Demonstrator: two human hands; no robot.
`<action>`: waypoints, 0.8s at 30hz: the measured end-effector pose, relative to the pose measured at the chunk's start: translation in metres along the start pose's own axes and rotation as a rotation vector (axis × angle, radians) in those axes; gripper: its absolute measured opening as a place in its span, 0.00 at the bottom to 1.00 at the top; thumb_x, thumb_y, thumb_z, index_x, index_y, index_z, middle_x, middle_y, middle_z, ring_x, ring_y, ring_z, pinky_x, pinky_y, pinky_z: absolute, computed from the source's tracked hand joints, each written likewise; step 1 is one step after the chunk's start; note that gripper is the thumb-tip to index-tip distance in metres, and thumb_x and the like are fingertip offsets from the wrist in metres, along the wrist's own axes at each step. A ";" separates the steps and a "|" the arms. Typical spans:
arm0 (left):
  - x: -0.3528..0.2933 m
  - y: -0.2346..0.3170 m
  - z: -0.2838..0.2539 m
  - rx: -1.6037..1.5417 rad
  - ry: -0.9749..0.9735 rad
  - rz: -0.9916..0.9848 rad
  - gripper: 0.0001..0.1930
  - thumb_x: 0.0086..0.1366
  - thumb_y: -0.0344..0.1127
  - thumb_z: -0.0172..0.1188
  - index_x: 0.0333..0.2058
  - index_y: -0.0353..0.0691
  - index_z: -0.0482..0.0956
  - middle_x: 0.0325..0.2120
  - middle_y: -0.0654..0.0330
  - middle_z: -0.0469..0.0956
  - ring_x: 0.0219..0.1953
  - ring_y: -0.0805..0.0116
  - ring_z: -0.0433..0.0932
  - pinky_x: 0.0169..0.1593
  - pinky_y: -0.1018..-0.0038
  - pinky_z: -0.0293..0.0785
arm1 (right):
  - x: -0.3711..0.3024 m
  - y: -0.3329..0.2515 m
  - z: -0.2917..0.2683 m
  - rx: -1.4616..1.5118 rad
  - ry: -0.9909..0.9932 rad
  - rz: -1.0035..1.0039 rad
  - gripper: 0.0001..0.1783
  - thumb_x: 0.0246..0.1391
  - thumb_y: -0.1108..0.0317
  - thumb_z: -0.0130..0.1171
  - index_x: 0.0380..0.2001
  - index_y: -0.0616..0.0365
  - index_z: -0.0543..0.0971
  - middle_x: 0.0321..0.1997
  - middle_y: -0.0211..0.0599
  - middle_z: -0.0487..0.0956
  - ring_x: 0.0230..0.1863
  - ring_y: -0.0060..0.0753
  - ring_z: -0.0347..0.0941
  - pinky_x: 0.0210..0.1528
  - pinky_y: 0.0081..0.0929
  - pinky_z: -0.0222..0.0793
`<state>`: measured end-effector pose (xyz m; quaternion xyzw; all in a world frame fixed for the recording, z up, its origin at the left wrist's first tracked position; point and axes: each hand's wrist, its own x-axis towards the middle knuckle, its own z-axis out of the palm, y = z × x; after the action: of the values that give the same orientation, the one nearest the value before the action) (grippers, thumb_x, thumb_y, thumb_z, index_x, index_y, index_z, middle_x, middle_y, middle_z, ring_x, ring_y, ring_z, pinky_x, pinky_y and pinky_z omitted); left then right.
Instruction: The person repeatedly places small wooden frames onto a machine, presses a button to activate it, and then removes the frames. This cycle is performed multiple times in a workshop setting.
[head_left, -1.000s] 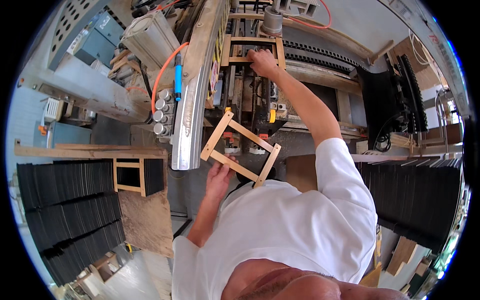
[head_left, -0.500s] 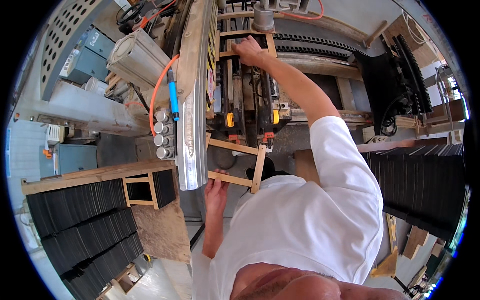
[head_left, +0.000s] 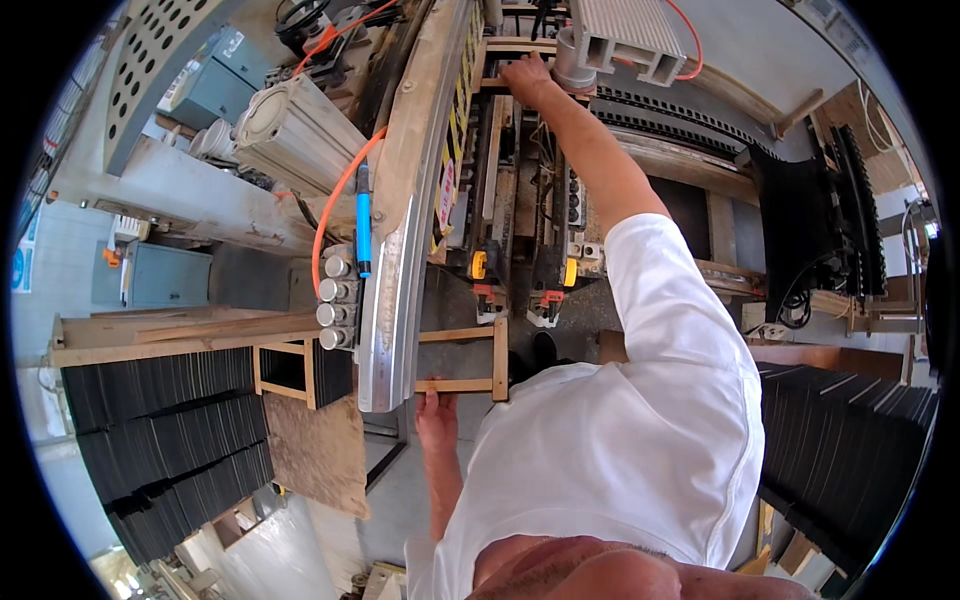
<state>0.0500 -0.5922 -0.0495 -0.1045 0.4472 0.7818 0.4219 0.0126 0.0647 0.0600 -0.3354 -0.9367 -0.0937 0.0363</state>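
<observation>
My left hand (head_left: 436,420) is closed around the near bar of a light wooden frame (head_left: 455,385). The left part of that frame is hidden behind the long metal beam, and its right end bar shows in front of my body. Far forward, my right arm reaches over the machine. There my right hand (head_left: 525,78) is closed on the near bar of a second wooden frame (head_left: 493,84), which lies across the machine's rails (head_left: 498,160). A round metal cylinder (head_left: 574,65) stands just right of that hand. Some fingertips are hidden.
The metal beam (head_left: 392,300) runs along the left, with a blue pen-like tool (head_left: 363,225) and an orange hose (head_left: 335,205) beside it. Dense black stacks (head_left: 165,430) stand at left, with another wooden frame (head_left: 310,375) against them. More black stacks (head_left: 845,430) are at right.
The left-hand frame has turned from slanted to nearly square with the beam. My right hand's frame now lies more under the cylinder. The whole view has shifted slightly.
</observation>
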 end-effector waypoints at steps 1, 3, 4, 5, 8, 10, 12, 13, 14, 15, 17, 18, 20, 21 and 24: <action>-0.002 -0.002 0.000 -0.004 0.016 -0.001 0.16 0.68 0.35 0.57 0.53 0.40 0.71 0.49 0.60 0.76 0.52 0.66 0.74 0.57 0.64 0.71 | 0.005 0.003 0.004 0.008 -0.005 -0.008 0.15 0.54 0.72 0.57 0.46 0.47 0.78 0.40 0.37 0.82 0.49 0.45 0.76 0.57 0.48 0.59; 0.000 -0.005 0.001 -0.012 0.034 0.014 0.16 0.68 0.34 0.57 0.53 0.40 0.72 0.49 0.61 0.76 0.51 0.66 0.74 0.56 0.65 0.71 | 0.015 0.005 0.008 0.022 -0.016 -0.025 0.15 0.53 0.73 0.57 0.46 0.48 0.78 0.41 0.38 0.81 0.48 0.46 0.76 0.57 0.51 0.60; 0.002 -0.007 0.001 -0.017 0.044 0.023 0.16 0.68 0.34 0.57 0.53 0.40 0.72 0.49 0.61 0.76 0.51 0.67 0.74 0.56 0.65 0.71 | 0.015 0.005 0.009 0.066 -0.031 -0.029 0.15 0.53 0.73 0.57 0.45 0.49 0.78 0.41 0.38 0.81 0.48 0.45 0.77 0.55 0.52 0.62; 0.005 -0.008 0.002 -0.009 0.052 0.024 0.16 0.68 0.34 0.57 0.53 0.40 0.72 0.49 0.61 0.76 0.50 0.67 0.75 0.56 0.65 0.71 | 0.017 0.006 0.009 0.044 -0.034 -0.045 0.15 0.53 0.73 0.57 0.45 0.49 0.78 0.41 0.38 0.81 0.48 0.46 0.77 0.54 0.52 0.63; 0.018 -0.012 0.002 0.013 0.067 0.025 0.16 0.68 0.33 0.57 0.53 0.40 0.72 0.48 0.61 0.77 0.49 0.67 0.76 0.55 0.65 0.71 | 0.027 0.026 0.031 -0.111 -0.031 -0.126 0.14 0.52 0.72 0.58 0.43 0.49 0.79 0.40 0.40 0.81 0.47 0.47 0.77 0.51 0.52 0.65; 0.024 -0.020 -0.004 0.008 0.092 0.040 0.16 0.68 0.33 0.58 0.53 0.40 0.72 0.48 0.60 0.77 0.48 0.67 0.76 0.55 0.64 0.72 | 0.034 0.023 0.041 -0.110 -0.017 -0.147 0.13 0.51 0.72 0.59 0.42 0.50 0.79 0.39 0.41 0.81 0.45 0.48 0.78 0.49 0.53 0.67; 0.026 -0.026 -0.012 0.022 0.140 0.017 0.17 0.67 0.33 0.59 0.53 0.40 0.71 0.48 0.60 0.77 0.48 0.67 0.76 0.54 0.64 0.72 | 0.026 0.008 0.024 0.049 -0.022 -0.099 0.12 0.50 0.71 0.59 0.40 0.51 0.79 0.38 0.41 0.81 0.44 0.49 0.78 0.48 0.54 0.67; 0.029 -0.028 -0.014 0.032 0.152 0.001 0.17 0.67 0.33 0.59 0.53 0.40 0.71 0.47 0.60 0.77 0.48 0.68 0.76 0.54 0.64 0.72 | 0.028 0.009 0.027 0.049 -0.014 -0.105 0.12 0.50 0.72 0.59 0.40 0.51 0.80 0.37 0.41 0.81 0.44 0.49 0.78 0.47 0.54 0.67; 0.032 -0.030 -0.016 0.043 0.159 -0.001 0.17 0.67 0.34 0.59 0.53 0.40 0.71 0.47 0.61 0.77 0.48 0.68 0.76 0.54 0.64 0.72 | 0.028 0.009 0.025 0.049 -0.005 -0.111 0.11 0.50 0.72 0.59 0.39 0.51 0.80 0.37 0.41 0.81 0.43 0.50 0.78 0.46 0.55 0.67; 0.035 -0.032 -0.015 0.055 0.161 -0.007 0.18 0.66 0.34 0.60 0.53 0.40 0.71 0.47 0.61 0.77 0.48 0.67 0.76 0.54 0.64 0.72 | 0.030 0.014 0.029 0.046 0.004 -0.113 0.11 0.50 0.72 0.59 0.39 0.51 0.80 0.37 0.41 0.81 0.43 0.50 0.78 0.46 0.56 0.68; 0.040 -0.036 -0.014 0.074 0.151 -0.020 0.18 0.66 0.35 0.61 0.53 0.40 0.71 0.47 0.61 0.77 0.48 0.67 0.76 0.54 0.64 0.72 | 0.029 0.025 0.038 0.037 0.028 -0.146 0.12 0.50 0.72 0.59 0.40 0.50 0.80 0.36 0.42 0.81 0.41 0.52 0.78 0.43 0.61 0.68; 0.042 -0.037 -0.012 0.079 0.141 -0.022 0.18 0.66 0.35 0.61 0.53 0.40 0.72 0.47 0.61 0.77 0.48 0.67 0.76 0.53 0.64 0.71 | 0.030 0.027 0.038 0.027 0.030 -0.163 0.12 0.50 0.72 0.59 0.40 0.50 0.80 0.36 0.42 0.81 0.41 0.53 0.77 0.43 0.63 0.67; 0.045 -0.040 -0.008 0.082 0.120 -0.025 0.18 0.66 0.35 0.61 0.52 0.40 0.72 0.47 0.61 0.77 0.48 0.67 0.76 0.53 0.65 0.71 | 0.035 0.025 0.037 0.001 -0.056 -0.117 0.13 0.50 0.72 0.59 0.40 0.48 0.80 0.36 0.39 0.81 0.42 0.53 0.76 0.49 0.65 0.65; 0.045 -0.042 -0.008 0.079 0.113 -0.021 0.17 0.66 0.35 0.61 0.52 0.41 0.72 0.47 0.61 0.77 0.48 0.67 0.76 0.53 0.65 0.71 | 0.035 0.021 0.034 -0.026 -0.075 -0.116 0.12 0.50 0.72 0.59 0.40 0.47 0.80 0.36 0.39 0.80 0.42 0.52 0.76 0.51 0.64 0.64; 0.046 -0.047 -0.006 0.087 0.150 -0.020 0.17 0.66 0.35 0.61 0.51 0.40 0.72 0.47 0.61 0.77 0.48 0.67 0.76 0.53 0.65 0.70 | 0.019 0.005 0.008 -0.080 -0.095 -0.143 0.12 0.53 0.71 0.59 0.41 0.43 0.80 0.38 0.37 0.80 0.44 0.49 0.75 0.56 0.65 0.60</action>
<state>0.0557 -0.5594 -0.1067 -0.1488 0.5102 0.7472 0.3991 0.0010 0.0819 0.0555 -0.2727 -0.9545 -0.1173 -0.0283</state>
